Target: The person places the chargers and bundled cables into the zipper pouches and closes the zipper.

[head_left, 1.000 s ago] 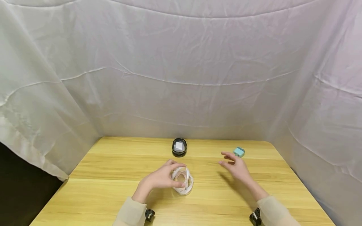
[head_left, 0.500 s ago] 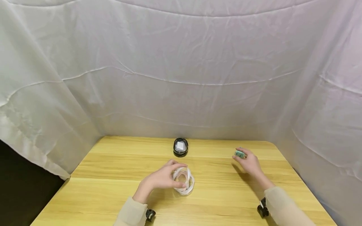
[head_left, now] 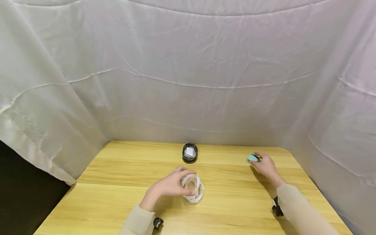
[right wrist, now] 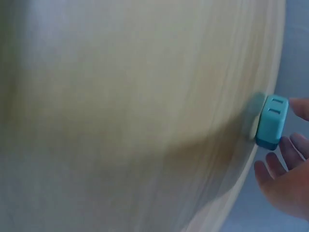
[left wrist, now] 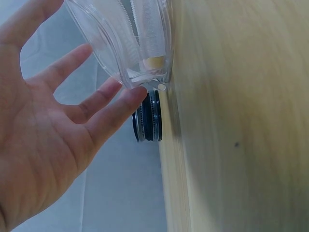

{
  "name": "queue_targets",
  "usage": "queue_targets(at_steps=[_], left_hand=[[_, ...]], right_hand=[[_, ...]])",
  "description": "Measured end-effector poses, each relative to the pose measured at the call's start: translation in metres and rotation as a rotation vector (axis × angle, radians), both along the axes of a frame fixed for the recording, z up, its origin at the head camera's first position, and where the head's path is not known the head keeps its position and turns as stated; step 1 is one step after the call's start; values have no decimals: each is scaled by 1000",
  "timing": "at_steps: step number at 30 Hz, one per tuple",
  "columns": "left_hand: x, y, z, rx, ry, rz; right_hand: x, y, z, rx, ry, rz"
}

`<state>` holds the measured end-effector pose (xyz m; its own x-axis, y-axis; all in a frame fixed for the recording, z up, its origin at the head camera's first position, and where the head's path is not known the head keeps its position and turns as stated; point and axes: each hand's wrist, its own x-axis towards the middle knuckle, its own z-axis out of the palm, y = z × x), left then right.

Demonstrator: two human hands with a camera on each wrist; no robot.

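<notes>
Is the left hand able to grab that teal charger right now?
Probably not as things stand: the right hand pinches the teal USB charger, and the left hand has its fingers on the clear plastic case, farther to the left.

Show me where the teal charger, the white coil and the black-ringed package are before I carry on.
Teal charger [right wrist: 272, 123], right wrist view: on its body, beside the two slots.
White coil [left wrist: 148, 31], left wrist view: on one of its white bands.
Black-ringed package [head_left: 189, 152], head view: on the white square inside its ring.
</notes>
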<state>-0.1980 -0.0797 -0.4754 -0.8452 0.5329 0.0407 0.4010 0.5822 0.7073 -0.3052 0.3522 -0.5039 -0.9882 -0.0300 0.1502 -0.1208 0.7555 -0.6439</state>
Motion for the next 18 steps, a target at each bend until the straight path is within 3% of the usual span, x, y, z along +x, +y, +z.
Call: queue_targets(at_steps=[10, 18], left_hand=[[1, 2, -1, 0, -7, -4], [-1, 2, 1, 4, -5, -2]], right_hand=[[0, 3, -6, 67, 49, 8], [-3, -6, -3, 23, -7, 29]])
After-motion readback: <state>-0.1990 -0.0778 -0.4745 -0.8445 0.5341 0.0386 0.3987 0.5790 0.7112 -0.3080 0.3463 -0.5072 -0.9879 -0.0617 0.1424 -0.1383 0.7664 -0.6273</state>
